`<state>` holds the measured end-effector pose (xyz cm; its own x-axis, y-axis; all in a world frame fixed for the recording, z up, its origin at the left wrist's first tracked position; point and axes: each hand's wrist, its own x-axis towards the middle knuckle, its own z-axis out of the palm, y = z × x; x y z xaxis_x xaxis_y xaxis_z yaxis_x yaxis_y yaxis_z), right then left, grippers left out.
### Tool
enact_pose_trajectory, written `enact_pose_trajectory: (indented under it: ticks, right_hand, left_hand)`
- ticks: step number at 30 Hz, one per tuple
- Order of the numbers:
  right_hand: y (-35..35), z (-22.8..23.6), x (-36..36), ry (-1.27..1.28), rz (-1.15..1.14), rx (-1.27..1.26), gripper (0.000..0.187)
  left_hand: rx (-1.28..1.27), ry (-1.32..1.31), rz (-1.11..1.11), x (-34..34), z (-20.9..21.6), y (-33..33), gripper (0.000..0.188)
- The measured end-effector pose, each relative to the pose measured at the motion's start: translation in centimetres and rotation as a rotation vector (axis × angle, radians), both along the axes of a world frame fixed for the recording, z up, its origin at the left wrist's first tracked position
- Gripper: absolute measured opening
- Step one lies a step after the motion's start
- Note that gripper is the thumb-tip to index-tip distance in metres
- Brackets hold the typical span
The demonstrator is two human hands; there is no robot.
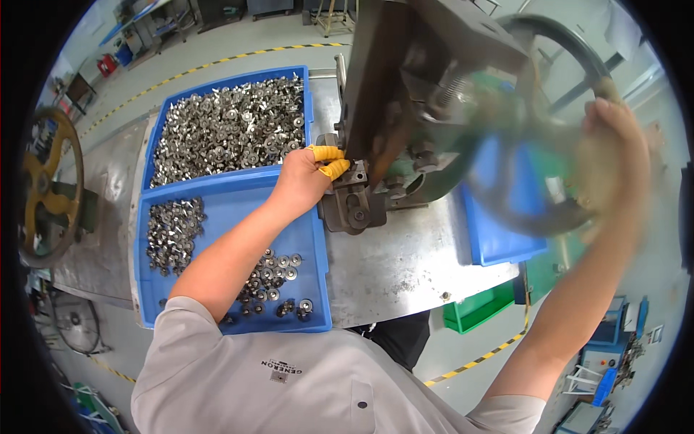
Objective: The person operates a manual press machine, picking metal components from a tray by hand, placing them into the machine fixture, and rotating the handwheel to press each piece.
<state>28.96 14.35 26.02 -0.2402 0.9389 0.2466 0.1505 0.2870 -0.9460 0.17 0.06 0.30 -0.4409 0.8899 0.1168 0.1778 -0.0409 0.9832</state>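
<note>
My left hand (300, 181), with yellow covers on its finger and thumb tips, reaches to the small metal fixture (356, 194) at the foot of a dark hand press (383, 79). Its fingertips are pinched together at the fixture's edge; whatever lies between them is hidden. High on the right, my right hand (614, 119) is closed round the rim of the press's large handwheel (571, 43). Wheel and right forearm are smeared by motion. Left of the press, a blue tray (303, 217) holds small round metal parts (271, 278) in separate groups.
Behind that tray, a second blue tray (309, 108) is heaped with similar metal parts. Another blue tray (499, 246) lies right of the press on the metal bench (390, 282). A green bin (477, 309) sits below. A yellow handwheel (47, 184) stands far left.
</note>
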Motion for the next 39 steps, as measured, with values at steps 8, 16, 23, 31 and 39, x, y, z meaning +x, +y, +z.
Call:
enact_pose_trajectory:
  ticks: [8,16,23,31,39]
  right_hand:
    - [-1.6,-1.3,1.4,-0.073,-0.048,0.117,0.023]
    - [-3.4,-20.2,2.9,0.399,-0.156,0.490,0.032]
    - [-3.8,-8.8,3.9,0.031,-0.197,0.183,0.042]
    - [-0.1,-4.3,2.7,-0.023,0.017,0.131,0.030]
    - [1.1,0.3,0.2,0.066,0.216,-0.226,0.013]
  left_hand:
    - [-0.166,-0.102,0.006,0.3,1.3,0.7,0.008]
    - [-0.129,0.000,-0.015,-1.0,0.2,0.7,0.012]
    - [-0.145,0.252,0.278,-6.2,2.4,-2.6,0.021]
    - [-0.595,0.727,-0.273,-5.5,-0.7,-13.7,0.017]
    - [-0.513,0.102,-0.113,-6.5,-0.4,-11.0,0.009]
